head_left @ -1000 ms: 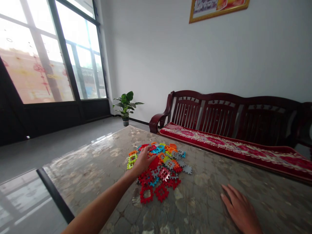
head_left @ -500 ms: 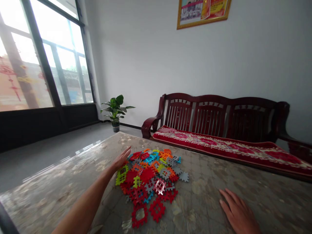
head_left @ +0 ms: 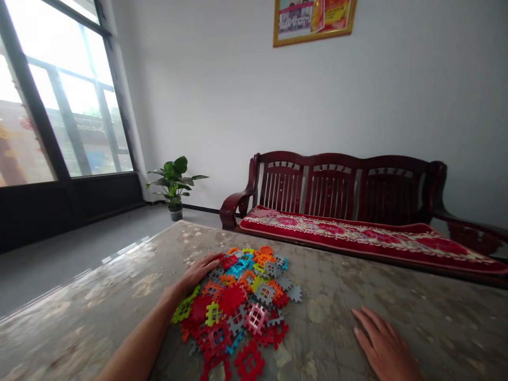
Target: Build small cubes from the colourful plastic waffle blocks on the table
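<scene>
A heap of interlocking plastic building tiles [head_left: 234, 299] in red, grey, orange, blue, lime and pink lies on the table, many with notched edges and window cut-outs. My left hand [head_left: 201, 269] rests palm down over the heap's far left edge, fingers stretched out and touching the tiles; what lies under the palm is hidden. Near my left wrist is a lime green tile [head_left: 184, 308]. Well to the right of the heap, my right hand [head_left: 383, 338] lies flat on the tabletop, fingers extended and holding nothing.
The table [head_left: 321, 296] wears a brown patterned cover. Beyond it stands a dark wooden bench [head_left: 333, 182] with a red floral cushion [head_left: 349, 231]. A potted plant [head_left: 174, 182] is on the floor by the window wall. A framed picture [head_left: 313, 21] hangs on the wall.
My left hand has come down onto the heap's far left side, from beside it. The lime tile near the wrist has shifted. My right hand stays put; the view has turned slightly right.
</scene>
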{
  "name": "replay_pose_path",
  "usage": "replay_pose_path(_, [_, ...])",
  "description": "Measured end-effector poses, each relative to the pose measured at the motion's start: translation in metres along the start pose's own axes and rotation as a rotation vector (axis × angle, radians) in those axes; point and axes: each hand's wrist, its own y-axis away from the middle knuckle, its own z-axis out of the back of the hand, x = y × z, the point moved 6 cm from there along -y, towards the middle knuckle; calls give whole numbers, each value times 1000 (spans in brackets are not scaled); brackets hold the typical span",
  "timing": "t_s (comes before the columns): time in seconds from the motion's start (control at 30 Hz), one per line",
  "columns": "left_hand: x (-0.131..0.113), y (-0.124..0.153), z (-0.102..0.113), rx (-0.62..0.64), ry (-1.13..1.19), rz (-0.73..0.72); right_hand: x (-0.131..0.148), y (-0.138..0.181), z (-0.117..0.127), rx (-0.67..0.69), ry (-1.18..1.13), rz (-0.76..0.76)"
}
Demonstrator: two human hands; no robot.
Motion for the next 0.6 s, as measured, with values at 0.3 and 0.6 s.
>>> replay_pose_path(0.3, [-29, 4, -34, 86, -95, -75, 5, 0, 3, -23, 11, 7])
replay_pose_path(0.6, [-47, 8, -66, 83, -218, -97, 7, -4, 9, 15, -49, 8])
